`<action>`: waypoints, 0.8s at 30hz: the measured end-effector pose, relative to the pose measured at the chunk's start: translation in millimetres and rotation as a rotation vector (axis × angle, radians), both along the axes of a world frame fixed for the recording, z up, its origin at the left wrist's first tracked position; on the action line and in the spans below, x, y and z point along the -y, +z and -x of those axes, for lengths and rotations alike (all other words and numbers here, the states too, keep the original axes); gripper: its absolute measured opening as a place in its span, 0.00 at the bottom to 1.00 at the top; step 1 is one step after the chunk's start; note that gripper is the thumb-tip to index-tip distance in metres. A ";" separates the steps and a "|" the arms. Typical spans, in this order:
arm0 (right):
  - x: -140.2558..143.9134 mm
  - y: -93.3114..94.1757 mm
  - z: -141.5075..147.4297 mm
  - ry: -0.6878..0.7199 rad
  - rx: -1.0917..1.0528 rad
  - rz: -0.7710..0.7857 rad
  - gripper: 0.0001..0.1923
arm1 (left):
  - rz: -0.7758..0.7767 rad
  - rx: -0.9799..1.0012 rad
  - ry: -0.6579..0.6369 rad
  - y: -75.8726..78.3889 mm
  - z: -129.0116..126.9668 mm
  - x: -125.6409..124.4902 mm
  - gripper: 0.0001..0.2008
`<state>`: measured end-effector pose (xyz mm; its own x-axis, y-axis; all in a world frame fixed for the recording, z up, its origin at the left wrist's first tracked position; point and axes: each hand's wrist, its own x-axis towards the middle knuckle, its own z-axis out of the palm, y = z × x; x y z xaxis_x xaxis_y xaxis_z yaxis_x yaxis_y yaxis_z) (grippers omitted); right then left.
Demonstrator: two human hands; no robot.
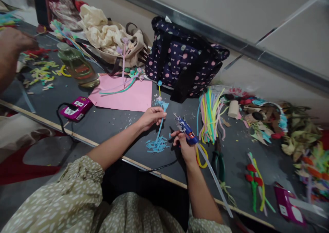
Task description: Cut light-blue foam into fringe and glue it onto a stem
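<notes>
— Head view: what was held in each grip, and where?

— A blue pipe-cleaner stem [161, 125] was pinched in the left hand [150, 118], the grip clamped on its upper part just below a fuzzy blue tuft [161, 103]. A blue glue gun [185, 130] was clasped in the right hand [183, 147], that grip closed round its handle. Both were kept over the tabletop [108, 123] a little way in from its near edge.

— How was the stem set against the gun?

— The stem lay just to the left of the nozzle, apart from it. Its long axis was kept nearly upright, leaning slightly, with the lower end above a heap of blue cuttings [157, 145]. The nozzle was pointed up and to the left, toward the tuft. The left hand was plainly the nearer one to the stem.

— What else was noted nearby?

— A pink sheet [133, 97] was seen toward the far edge, a bundle of coloured pipe cleaners [210, 114] to the right, and green-handled pliers [219, 161] beside the right wrist.

— And what could not be made out?

— The gun's trigger finger was hidden behind the handle. Another person's hand [11, 43] was blurred at the far left corner, and what it touched could not be told.
</notes>
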<state>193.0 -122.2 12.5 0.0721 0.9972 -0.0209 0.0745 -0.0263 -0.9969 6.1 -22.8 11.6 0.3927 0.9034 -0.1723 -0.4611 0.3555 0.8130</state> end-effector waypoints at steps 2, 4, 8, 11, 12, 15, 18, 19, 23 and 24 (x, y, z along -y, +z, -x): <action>0.1 0.7 0.2 -0.001 -0.004 -0.011 0.18 | 0.014 0.016 -0.008 1.5 0.6 0.3 0.17; 0.3 1.7 0.7 -0.007 -0.005 -0.019 0.18 | 0.032 0.031 -0.011 2.6 1.3 0.6 0.18; 0.8 2.2 0.8 -0.017 -0.007 -0.018 0.18 | 0.048 0.035 -0.011 1.9 3.1 -0.1 0.18; 1.2 1.4 0.1 -0.020 -0.013 -0.022 0.17 | 0.045 0.036 -0.014 0.0 4.0 -1.3 0.20; 1.3 1.3 0.0 -0.019 -0.011 -0.022 0.17 | 0.044 0.039 -0.010 -0.6 4.1 -1.6 0.21; 1.4 2.1 0.0 -0.010 0.001 -0.020 0.18 | 0.047 0.051 0.026 -1.7 4.3 -2.7 0.20; 0.9 3.3 0.2 -0.009 0.001 -0.012 0.18 | 0.062 0.060 0.047 -2.5 4.8 -3.8 0.19; 0.6 3.5 0.2 -0.009 0.001 -0.009 0.18 | 0.070 0.061 0.047 -2.8 5.0 -4.1 0.19; -0.9 1.9 -0.3 0.017 0.017 -0.004 0.20 | 0.090 0.062 0.051 -3.5 5.7 -5.1 0.17; -1.2 1.1 -0.4 0.020 0.019 -0.004 0.21 | 0.090 0.058 0.058 -3.2 5.7 -5.1 0.16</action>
<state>193.4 -121.0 13.6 0.0523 0.9985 -0.0154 0.0938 -0.0203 -0.9954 0.4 -17.6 8.4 0.3522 0.9067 -0.2323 -0.5287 0.3975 0.7500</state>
